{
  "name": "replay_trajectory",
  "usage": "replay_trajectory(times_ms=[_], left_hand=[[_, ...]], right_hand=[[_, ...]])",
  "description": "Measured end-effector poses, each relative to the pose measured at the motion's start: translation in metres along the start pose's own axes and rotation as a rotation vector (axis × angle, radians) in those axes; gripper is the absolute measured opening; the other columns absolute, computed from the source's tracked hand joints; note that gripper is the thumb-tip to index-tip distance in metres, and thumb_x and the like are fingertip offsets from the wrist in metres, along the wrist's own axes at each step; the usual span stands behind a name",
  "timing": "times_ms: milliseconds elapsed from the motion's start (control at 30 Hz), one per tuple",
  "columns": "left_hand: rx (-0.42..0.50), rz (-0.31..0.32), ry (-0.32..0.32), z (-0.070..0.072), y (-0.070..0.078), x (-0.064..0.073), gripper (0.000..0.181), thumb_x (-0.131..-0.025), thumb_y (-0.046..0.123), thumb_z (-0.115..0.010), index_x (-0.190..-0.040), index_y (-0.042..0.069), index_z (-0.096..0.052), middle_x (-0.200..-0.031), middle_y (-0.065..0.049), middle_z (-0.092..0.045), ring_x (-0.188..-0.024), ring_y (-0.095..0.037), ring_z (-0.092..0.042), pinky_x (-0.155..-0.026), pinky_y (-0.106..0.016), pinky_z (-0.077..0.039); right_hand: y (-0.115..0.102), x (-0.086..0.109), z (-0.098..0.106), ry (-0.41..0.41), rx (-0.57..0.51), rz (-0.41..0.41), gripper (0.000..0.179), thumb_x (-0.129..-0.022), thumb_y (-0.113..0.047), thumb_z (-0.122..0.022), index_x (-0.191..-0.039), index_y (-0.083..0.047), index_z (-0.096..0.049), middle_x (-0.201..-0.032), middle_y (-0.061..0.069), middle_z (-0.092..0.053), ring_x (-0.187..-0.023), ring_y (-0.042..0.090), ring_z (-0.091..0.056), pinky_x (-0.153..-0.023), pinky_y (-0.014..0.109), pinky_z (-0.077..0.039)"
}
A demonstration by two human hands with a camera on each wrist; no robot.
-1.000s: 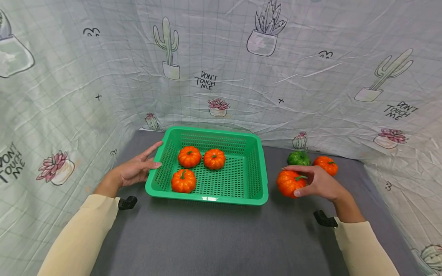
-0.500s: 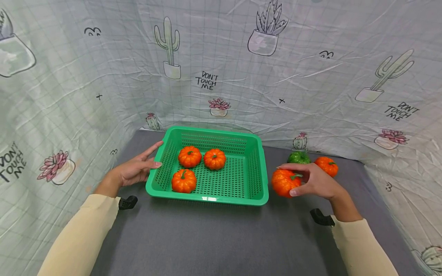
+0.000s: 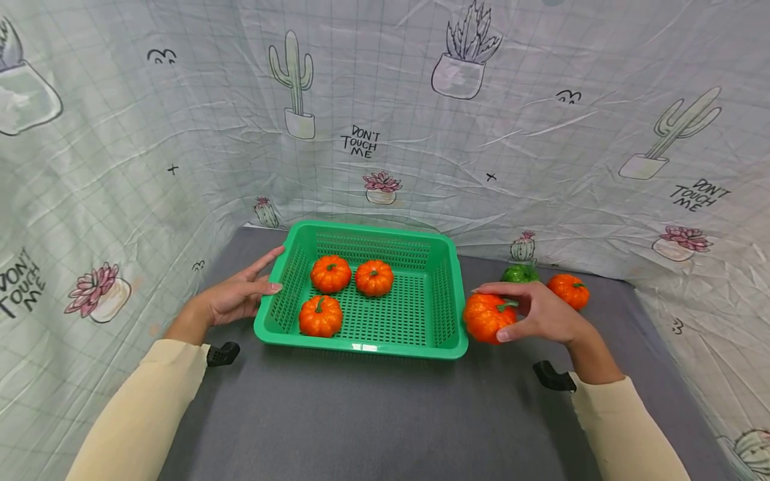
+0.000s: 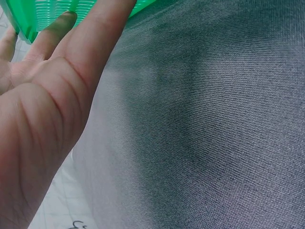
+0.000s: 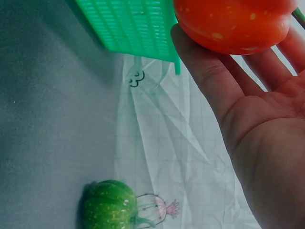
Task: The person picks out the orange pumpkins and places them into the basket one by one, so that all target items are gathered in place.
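Note:
In the head view my right hand holds an orange pumpkin between thumb and fingers, beside the right wall of a green plastic basket. The right wrist view shows this orange pumpkin against the fingers, its green stem at the edge. My left hand rests against the basket's left rim, fingers spread and fairly straight, thumb tip on the rim. Inside the basket sit three pumpkins: an orange one at the back left, a second beside it, and a third near the front.
A green pumpkin lies behind my right hand, partly hidden by it. Right of it is another orange pumpkin. The grey tabletop extends in front of the basket; a printed cloth hangs behind and at the sides.
My right hand has moved left with the orange pumpkin, bringing it up to the basket's right rim. The left hand and the basket have stayed in place.

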State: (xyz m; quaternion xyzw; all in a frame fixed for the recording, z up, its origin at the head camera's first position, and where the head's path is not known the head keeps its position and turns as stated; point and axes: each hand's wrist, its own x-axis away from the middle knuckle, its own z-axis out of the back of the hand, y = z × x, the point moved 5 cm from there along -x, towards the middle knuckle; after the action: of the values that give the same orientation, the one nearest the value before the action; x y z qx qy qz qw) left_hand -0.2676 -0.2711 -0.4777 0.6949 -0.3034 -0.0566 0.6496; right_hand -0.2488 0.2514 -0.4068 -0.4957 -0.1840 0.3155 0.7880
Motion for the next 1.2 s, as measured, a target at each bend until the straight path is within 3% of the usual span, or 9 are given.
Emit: replay_trajectory(times_ms=[900,1200], left_hand=[[0.015,-0.006,-0.008,0.004,-0.004,0.000,0.091,-0.107,0.011,-0.056,-0.165,0.050,0.001,-0.174,-0.020,-0.010,-0.116,-0.021,-0.071,-0.096,-0.049,-0.058],[0.002,-0.009,-0.012,0.003,-0.003,-0.001,0.090,-0.107,0.011,-0.056,-0.165,0.050,0.000,-0.174,-0.021,-0.012,-0.117,-0.022,-0.071,-0.096,-0.049,-0.058]], right_hand=[[-0.017,-0.032,-0.019,-0.066,0.034,0.040,0.067,-0.082,-0.001,-0.083,-0.144,-0.009,-0.062,-0.137,-0.008,-0.068,-0.110,0.016,-0.070,-0.089,0.033,-0.062],[-0.023,-0.045,-0.030,-0.099,0.029,0.050,0.065,-0.082,-0.003,-0.084,-0.144,-0.007,-0.062,-0.143,0.004,-0.064,-0.114,0.013,-0.068,-0.091,0.032,-0.062]])
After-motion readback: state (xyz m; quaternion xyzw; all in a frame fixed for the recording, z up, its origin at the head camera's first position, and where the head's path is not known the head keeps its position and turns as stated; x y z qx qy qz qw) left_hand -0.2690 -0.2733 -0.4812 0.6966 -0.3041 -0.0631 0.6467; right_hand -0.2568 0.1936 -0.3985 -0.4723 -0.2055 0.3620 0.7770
